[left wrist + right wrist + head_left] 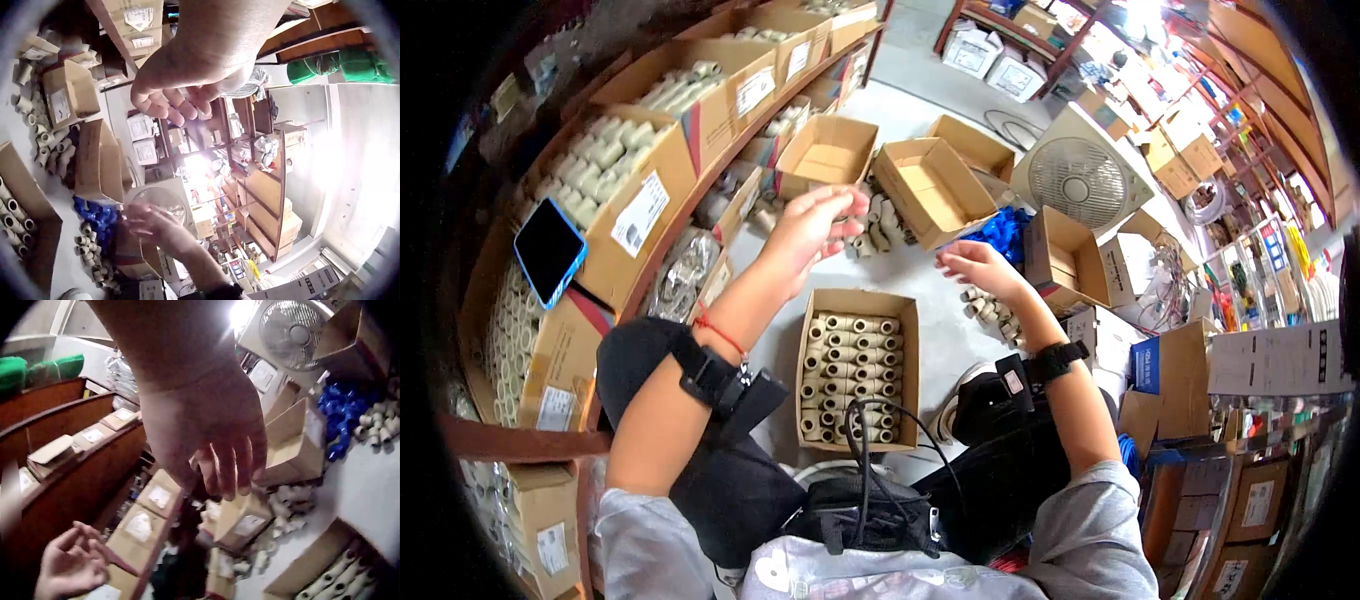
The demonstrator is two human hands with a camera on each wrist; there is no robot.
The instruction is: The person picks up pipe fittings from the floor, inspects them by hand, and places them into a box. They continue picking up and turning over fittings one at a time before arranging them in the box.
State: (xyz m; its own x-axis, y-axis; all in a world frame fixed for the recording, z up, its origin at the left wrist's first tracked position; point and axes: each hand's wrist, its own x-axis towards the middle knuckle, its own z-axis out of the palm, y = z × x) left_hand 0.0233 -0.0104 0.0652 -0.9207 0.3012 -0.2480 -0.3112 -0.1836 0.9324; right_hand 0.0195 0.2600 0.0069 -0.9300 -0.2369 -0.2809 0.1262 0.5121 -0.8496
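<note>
Both the left hand [805,238] and right hand [985,268] hold nothing, fingers loosely bent. The black cord [864,475] by the near edge of the box [911,350] on the floor [945,330] might snag the little pipes [840,355] inside.

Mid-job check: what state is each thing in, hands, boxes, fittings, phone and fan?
Left hand: raised, fingers loosely curled, holding nothing.
Right hand: raised, fingers relaxed, holding nothing.
Near box: open, fittings lying in rows inside.
Two boxes ahead, left and middle: open, nothing seen inside.
Blue pieces: heaped loose.
Phone: screen dark.
Fan: grille on; cannot tell whether running.
</note>
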